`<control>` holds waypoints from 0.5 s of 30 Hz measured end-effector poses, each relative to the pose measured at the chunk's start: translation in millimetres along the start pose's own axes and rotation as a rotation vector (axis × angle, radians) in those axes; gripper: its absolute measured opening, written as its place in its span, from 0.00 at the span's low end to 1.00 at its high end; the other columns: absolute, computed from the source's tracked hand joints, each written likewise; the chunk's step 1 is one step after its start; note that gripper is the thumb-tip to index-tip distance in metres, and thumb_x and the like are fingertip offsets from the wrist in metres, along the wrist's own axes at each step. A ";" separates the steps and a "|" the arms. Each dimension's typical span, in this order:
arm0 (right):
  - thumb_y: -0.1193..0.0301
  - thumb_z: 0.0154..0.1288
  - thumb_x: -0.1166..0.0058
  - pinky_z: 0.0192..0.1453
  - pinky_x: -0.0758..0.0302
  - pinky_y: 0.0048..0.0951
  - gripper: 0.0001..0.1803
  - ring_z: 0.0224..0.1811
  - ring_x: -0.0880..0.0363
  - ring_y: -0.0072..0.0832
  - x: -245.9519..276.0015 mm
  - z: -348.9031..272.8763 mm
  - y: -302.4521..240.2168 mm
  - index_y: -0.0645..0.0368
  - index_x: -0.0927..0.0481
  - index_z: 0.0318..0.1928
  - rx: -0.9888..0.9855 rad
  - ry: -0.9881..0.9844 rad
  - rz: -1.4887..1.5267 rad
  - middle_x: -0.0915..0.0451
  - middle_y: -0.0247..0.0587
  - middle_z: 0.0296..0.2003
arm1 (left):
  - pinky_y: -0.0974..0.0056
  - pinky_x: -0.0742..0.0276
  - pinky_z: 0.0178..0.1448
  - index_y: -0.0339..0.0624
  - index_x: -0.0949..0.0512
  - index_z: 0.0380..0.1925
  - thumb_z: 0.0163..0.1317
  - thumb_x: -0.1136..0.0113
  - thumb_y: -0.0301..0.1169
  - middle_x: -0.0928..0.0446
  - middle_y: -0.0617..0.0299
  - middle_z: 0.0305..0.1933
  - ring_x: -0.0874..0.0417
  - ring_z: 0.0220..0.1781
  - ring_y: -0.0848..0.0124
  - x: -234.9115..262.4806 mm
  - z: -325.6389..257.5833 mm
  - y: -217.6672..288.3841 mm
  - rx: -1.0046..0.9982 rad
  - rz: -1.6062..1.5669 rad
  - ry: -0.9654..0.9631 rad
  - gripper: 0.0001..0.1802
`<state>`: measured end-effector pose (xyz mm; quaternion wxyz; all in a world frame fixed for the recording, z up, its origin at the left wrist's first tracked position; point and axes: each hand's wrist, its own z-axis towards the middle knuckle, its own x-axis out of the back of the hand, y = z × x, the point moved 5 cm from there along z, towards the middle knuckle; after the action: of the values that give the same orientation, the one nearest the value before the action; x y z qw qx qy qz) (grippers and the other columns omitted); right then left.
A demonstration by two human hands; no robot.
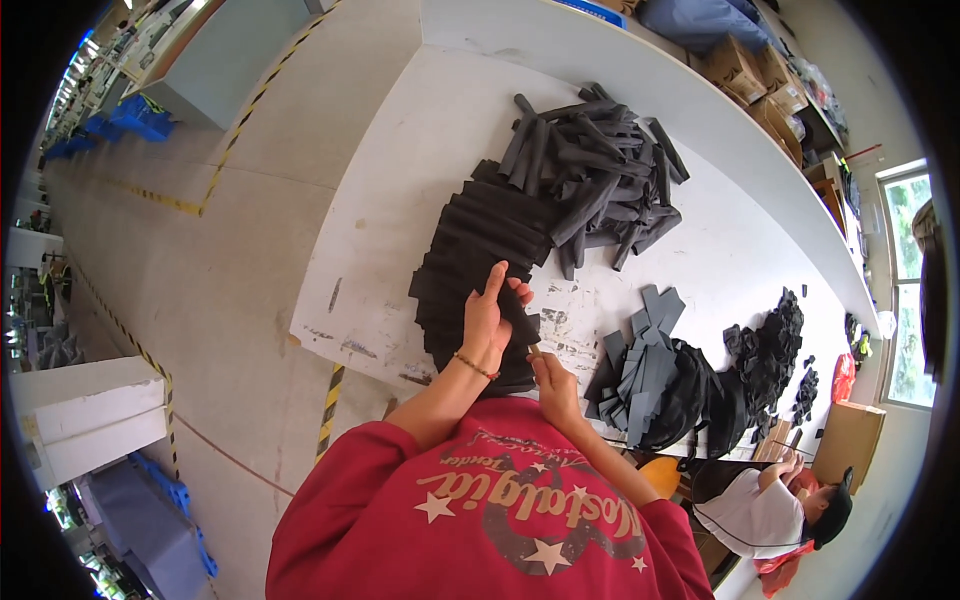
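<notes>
Low over the near side of a white table [375,215], my left hand [487,322] is closed around a black fabric tube [518,322], its thumb pointing up along it. My right hand [556,384] is pinched at the tube's lower end. A small tan tip shows between its fingers and the tube, too small to name. Under and beyond my left hand lies an overlapping row of flat black fabric pieces [470,240]. A loose heap of rolled black tubes [600,165] sits farther back, just right of that row.
Grey strips [645,355] and black fabric pieces [765,345] are piled to the right. A raised white board [600,50] runs along the table's far side. Another person [765,510] in a white top is at the lower right. Cardboard boxes [735,70] stand behind the board.
</notes>
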<state>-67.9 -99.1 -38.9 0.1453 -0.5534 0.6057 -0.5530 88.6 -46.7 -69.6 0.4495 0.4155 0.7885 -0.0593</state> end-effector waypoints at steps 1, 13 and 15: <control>0.67 0.72 0.56 0.26 0.33 0.31 0.12 0.20 0.31 0.26 -0.6 -0.5 1.4 0.63 0.23 0.45 0.007 0.025 0.023 0.29 0.41 0.18 | 0.56 0.18 0.42 0.39 0.23 0.42 0.59 0.34 0.36 0.23 0.60 0.28 0.20 0.30 0.66 -1.5 -1.4 -2.8 0.007 0.009 -0.007 0.16; 0.68 0.71 0.57 0.25 0.34 0.35 0.12 0.19 0.29 0.34 0.4 -12.4 -2.7 0.64 0.27 0.34 0.052 -0.077 -0.063 0.29 0.46 0.17 | 0.59 0.19 0.35 0.38 0.23 0.36 0.58 0.33 0.35 0.24 0.61 0.24 0.21 0.25 0.66 -18.7 -10.4 14.1 -0.031 0.097 0.020 0.13; 0.68 0.71 0.56 0.28 0.32 0.39 0.11 0.24 0.26 0.45 7.0 -18.7 -1.8 0.64 0.28 0.36 0.032 -0.128 -0.089 0.27 0.53 0.21 | 0.61 0.21 0.29 0.38 0.23 0.32 0.59 0.33 0.37 0.24 0.62 0.21 0.22 0.21 0.68 -18.1 -4.5 24.2 -0.085 0.128 0.066 0.13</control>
<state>-84.1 -95.0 -27.9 0.1680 -0.6116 0.5610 -0.5321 107.3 -39.9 -46.4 0.4431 0.4476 0.7766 0.0168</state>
